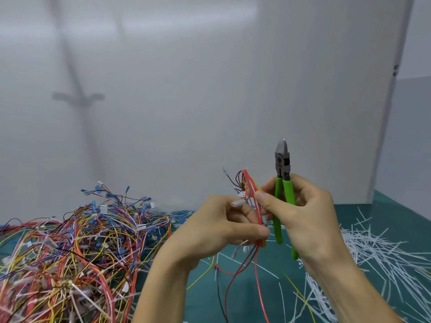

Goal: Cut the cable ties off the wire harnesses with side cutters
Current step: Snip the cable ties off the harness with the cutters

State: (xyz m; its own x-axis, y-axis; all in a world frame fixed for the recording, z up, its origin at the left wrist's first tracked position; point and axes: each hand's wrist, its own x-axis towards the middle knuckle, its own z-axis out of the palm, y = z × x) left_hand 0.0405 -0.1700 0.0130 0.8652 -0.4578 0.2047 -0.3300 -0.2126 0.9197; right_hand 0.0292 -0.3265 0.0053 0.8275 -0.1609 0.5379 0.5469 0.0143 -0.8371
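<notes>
White partition [210,89] behind a green worktop [347,212]. Both hands are raised above the worktop, just beside each other. The left hand [219,224] pinches one harness [250,183] between thumb and curled fingers. The right hand [303,213] is wrapped round the green handles of the cutters [283,159], its thumb tip also resting on the red wires.

Holding the tool parked in the palm probably frees the right fingertips to help sort the wires and search for a tie; whether one remains on this harness cannot be told.

The cutters' long axis stands near vertical: blades, seemingly together, point up and away from the worktop, handles running down through the palm. The harness lies roughly parallel, just left of the tool, with connectors above the left hand and loose ends trailing below it.

An untreated pile [77,248] lies left of the left hand; cut ties [373,252] are strewn right of and below the right hand.
</notes>
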